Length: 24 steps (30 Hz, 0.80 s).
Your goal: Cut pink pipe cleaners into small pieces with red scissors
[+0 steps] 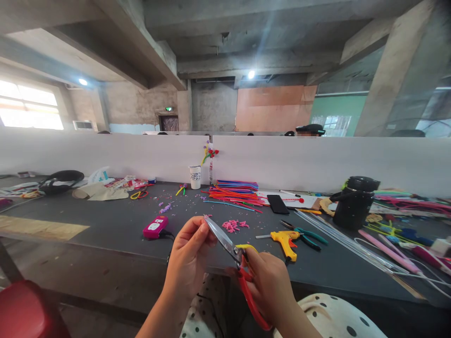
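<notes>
My right hand (pixel 268 281) grips the red and yellow handles of a pair of scissors (pixel 229 246), whose blades point up and left. My left hand (pixel 190 256) is raised beside the blade tips, its fingers pinched together at the tips on something too small to make out. Both hands hover over the near edge of the dark table (pixel 116 225). Small pink cut pieces (pixel 234 225) lie on the table just beyond the scissors.
A yellow glue gun (pixel 286 240) and green-handled pliers (pixel 305 234) lie to the right. A pink device (pixel 155 227) sits left. A pile of coloured pipe cleaners (pixel 234 192), a black phone (pixel 277 204), a paper cup (pixel 195 177) and a black kettle (pixel 354 202) stand further back. A white partition (pixel 317 162) closes the far side.
</notes>
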{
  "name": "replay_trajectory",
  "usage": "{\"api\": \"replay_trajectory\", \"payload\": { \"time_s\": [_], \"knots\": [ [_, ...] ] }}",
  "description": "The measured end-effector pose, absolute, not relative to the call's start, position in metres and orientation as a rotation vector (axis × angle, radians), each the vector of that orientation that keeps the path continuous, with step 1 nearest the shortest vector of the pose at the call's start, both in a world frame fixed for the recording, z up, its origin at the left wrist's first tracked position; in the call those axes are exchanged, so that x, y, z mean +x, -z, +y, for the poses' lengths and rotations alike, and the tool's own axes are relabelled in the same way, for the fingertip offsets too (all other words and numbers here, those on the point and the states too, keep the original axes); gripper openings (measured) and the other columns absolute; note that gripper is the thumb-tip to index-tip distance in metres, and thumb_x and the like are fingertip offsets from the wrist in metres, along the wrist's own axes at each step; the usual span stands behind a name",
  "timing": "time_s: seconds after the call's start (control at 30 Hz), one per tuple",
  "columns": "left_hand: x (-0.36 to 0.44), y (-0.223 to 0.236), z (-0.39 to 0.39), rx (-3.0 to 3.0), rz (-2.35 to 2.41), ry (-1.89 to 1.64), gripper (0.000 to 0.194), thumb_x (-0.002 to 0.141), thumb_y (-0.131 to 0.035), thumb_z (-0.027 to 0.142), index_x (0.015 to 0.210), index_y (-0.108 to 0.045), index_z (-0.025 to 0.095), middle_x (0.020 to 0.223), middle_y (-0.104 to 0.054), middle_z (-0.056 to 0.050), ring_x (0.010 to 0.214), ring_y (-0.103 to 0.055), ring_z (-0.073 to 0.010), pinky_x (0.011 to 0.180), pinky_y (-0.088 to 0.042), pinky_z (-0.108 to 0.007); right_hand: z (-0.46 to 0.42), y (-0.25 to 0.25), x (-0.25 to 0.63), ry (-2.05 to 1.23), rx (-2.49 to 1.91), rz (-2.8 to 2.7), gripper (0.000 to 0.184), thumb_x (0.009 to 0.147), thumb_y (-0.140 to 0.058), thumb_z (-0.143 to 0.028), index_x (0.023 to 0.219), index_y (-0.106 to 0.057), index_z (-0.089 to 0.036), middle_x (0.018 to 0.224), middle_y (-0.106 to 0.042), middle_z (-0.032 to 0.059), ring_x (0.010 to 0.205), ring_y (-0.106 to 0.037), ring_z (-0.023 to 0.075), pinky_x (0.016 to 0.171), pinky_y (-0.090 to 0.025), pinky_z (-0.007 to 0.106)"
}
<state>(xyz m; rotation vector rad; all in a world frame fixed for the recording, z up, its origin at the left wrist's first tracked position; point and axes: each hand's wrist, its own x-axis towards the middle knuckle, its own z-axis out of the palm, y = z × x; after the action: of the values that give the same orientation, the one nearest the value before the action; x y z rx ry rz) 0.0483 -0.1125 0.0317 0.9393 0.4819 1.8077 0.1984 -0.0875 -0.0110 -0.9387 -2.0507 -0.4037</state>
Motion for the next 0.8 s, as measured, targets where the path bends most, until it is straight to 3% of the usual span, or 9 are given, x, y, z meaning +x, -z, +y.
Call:
{"api": "replay_trajectory", "payload": {
  "time_s": [0.4,0.5,0.67,0.8],
  "knots": [
    [0.045,-0.035,-0.113,0.936,0.534,-1.813,0.006,0.073,-0.059,0.02,0.07,-0.06,0.016,0.06,-0.051,0.002,0.057,-0.044,-0.007,0.056,-0.037,-0.017,-0.086,0.009,0.196,0.399,-0.929,-1.987,0.035,0.081,-0.037,-0.041,0.054,-0.046,-0.02,0.04,-0.047,-0.0022,0.037,-0.042,0.0113,0.043,-0.021,0.023],
    [0.047,-0.036,-0.113,0.961,0.511,-1.756,0.009,0.076,-0.056,0.019,0.068,-0.058,0.016,0.06,-0.05,0.002,0.057,-0.044,-0.0072,0.055,-0.036,-0.018,-0.082,0.011,0.196,0.061,-0.958,-1.986,0.028,0.076,-0.046,-0.04,0.056,-0.047,-0.02,0.039,-0.043,-0.0045,0.037,-0.04,0.0105,0.041,-0.023,0.021],
    [0.054,-0.025,-0.11,0.974,0.55,-1.422,0.013,0.077,-0.055,0.02,0.067,-0.058,0.013,0.058,-0.051,0.0,0.052,-0.043,-0.0067,0.053,-0.034,-0.018,-0.075,0.004,0.198,-0.831,-0.929,-1.736,0.025,0.074,-0.05,-0.044,0.064,-0.047,-0.021,0.048,-0.045,-0.0058,0.034,-0.038,0.0079,0.036,-0.031,0.02],
    [0.062,-0.013,-0.105,0.955,0.594,-1.221,0.014,0.075,-0.056,0.019,0.064,-0.059,0.011,0.056,-0.051,-0.001,0.049,-0.044,-0.006,0.049,-0.033,-0.017,-0.074,-0.006,0.201,-1.179,-0.847,-1.515,0.024,0.071,-0.052,-0.045,0.067,-0.048,-0.021,0.044,-0.042,-0.0073,0.032,-0.036,0.0084,0.032,-0.031,0.021]
  ]
}}
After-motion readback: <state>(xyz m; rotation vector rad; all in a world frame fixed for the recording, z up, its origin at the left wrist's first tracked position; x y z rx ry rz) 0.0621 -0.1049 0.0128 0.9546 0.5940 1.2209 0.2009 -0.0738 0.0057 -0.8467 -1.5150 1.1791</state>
